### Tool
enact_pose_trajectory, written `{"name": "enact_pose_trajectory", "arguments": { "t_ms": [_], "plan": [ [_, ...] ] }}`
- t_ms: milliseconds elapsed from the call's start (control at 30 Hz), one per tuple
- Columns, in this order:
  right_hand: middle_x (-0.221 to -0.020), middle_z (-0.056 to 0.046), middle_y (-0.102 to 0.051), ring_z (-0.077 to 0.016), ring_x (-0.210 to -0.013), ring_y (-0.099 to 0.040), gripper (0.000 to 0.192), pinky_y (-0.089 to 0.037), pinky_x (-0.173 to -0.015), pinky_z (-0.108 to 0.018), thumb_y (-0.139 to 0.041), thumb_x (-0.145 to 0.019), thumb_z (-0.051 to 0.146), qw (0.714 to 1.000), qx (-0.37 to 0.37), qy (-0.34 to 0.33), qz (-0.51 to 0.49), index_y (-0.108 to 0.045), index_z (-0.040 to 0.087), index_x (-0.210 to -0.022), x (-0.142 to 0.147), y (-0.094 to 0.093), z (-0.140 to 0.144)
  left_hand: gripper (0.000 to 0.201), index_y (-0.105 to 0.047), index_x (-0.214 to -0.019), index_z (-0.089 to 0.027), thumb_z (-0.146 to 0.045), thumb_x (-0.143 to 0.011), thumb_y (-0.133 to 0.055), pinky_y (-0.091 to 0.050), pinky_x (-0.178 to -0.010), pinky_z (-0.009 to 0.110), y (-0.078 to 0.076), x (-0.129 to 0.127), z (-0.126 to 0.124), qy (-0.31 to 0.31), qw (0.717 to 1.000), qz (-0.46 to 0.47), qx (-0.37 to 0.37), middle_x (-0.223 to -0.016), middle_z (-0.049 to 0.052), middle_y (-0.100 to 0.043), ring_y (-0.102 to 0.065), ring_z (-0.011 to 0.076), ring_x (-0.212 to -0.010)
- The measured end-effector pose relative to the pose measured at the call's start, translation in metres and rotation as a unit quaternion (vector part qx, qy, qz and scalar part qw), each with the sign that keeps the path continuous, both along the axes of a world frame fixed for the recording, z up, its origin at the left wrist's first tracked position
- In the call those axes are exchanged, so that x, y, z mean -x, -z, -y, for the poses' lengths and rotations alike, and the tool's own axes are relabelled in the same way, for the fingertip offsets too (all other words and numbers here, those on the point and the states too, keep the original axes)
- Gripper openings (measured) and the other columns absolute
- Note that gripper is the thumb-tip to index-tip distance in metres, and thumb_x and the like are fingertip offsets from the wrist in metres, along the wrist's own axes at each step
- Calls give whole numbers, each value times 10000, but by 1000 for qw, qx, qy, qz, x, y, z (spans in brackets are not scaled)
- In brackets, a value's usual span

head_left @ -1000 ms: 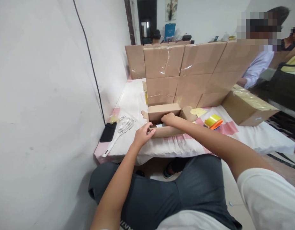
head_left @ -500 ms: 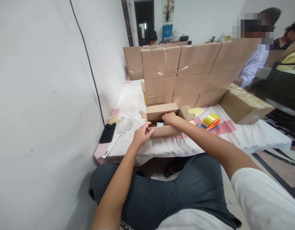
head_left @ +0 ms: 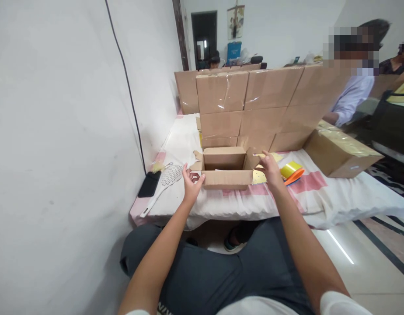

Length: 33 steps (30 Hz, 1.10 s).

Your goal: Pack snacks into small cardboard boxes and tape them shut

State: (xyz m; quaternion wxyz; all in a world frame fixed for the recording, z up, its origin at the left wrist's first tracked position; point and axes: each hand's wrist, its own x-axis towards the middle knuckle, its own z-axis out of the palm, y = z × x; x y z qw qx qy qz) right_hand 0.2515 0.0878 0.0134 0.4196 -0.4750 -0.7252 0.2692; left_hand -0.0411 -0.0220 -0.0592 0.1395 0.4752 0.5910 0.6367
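A small cardboard box [head_left: 227,180] stands on the cloth-covered table with its top flaps folded out. My left hand [head_left: 193,183] is at its left front corner, fingers curved and apart, thumb against the corner. Close to the torn right flap [head_left: 252,158], my right hand [head_left: 270,170] has its thumb and fingers spread; whether they touch the flap is hard to make out. Inside the box, only a sliver of something white shows above the front edge. A white slotted ladle [head_left: 171,176] lies left of my left hand.
A wall of taped cartons [head_left: 261,105] rises behind the box. Yellow tape [head_left: 291,168] and an orange-handled tool [head_left: 294,176] lie to the right, before a closed carton [head_left: 346,153]. A black phone [head_left: 149,184] lies by the wall. A person [head_left: 351,94] is beyond the cartons.
My right hand has come out of the box and moved right, beside the right flap. My left hand has shifted slightly at the left corner. The view has tilted a little.
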Motion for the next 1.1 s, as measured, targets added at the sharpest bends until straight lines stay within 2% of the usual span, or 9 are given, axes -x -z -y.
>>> {"name": "enact_pose_trajectory", "arguments": {
  "t_ms": [167,300,367,467,633,800,900,1000,1100],
  "plan": [
    [-1292,-140,-665,-290,-1253,-583,534,-438,-1104,-475,-305,-1040,555,984,-133,-110,30,-681,209,-1194,24,23,2,695,-329,-1540,-241,-360,-928,-636,-486,-1053,459,-15,8,8,62,958,-277,-33,-1417,153,-575,-520,275,-1286],
    [-1219,-116,-687,-300,-1199,-589,482,-413,-1107,-522,-370,-1030,556,979,-175,-105,-9,-713,235,-1138,26,33,2,829,-449,-1498,-189,-455,-791,-790,-384,-1135,560,-19,15,7,87,899,-428,3,-1470,187,-518,-465,374,-1326],
    [-1281,-103,-671,-295,-1253,-574,481,-404,-1130,-518,-391,-1021,580,981,-147,-110,-65,-695,254,-1201,24,38,-3,756,-463,-1490,-190,-383,-820,-756,-390,-1129,544,-19,20,5,103,901,-422,10,-1474,180,-519,-479,367,-1323],
    [-1454,-71,-581,-273,-1317,-566,571,-468,-1091,-474,-369,-992,668,975,-32,-107,-193,-584,308,-1379,23,45,-20,595,-477,-1461,-213,-269,-891,-639,-468,-1039,451,-20,25,0,112,941,-317,-20,-1362,135,-619,-547,296,-1263],
    [-1461,-68,-588,-242,-1294,-601,716,-493,-1074,-454,-341,-936,748,949,122,-115,-265,-439,327,-1506,38,48,-64,485,-556,-1350,-219,-391,-908,-661,-500,-762,281,-30,17,-19,77,994,-81,-2,-940,31,-673,-629,163,-820],
    [-1500,-51,-557,-229,-1372,-527,635,-412,-1160,-438,-456,-934,687,948,28,-111,-297,-527,312,-1442,52,43,-68,556,-538,-1370,-246,-402,-864,-710,-494,-749,255,-34,4,-37,24,999,-10,-26,-1260,86,-550,-533,85,-740],
    [-1306,-75,-680,-245,-1250,-607,580,-439,-1119,-450,-440,-960,660,948,-16,-123,-295,-614,259,-1341,47,44,-57,570,-529,-1400,-259,-329,-861,-701,-507,-817,288,-35,4,-42,19,999,-33,-8,-1358,110,-529,-545,103,-780],
    [-1155,-73,-727,-254,-1174,-637,519,-443,-1095,-457,-485,-962,623,955,-46,-129,-262,-652,236,-1266,39,45,-49,545,-538,-1420,-261,-269,-884,-637,-515,-860,319,-41,5,-40,18,996,-89,24,-1414,120,-547,-597,153,-876],
    [-1168,-75,-720,-256,-1173,-629,457,-436,-1095,-452,-520,-962,590,970,-91,-130,-186,-689,239,-1202,35,40,-44,482,-583,-1407,-278,-236,-928,-546,-474,-1003,409,-50,0,-30,-6,968,-247,42,-1544,116,-486,-579,255,-1192]
  ]
}}
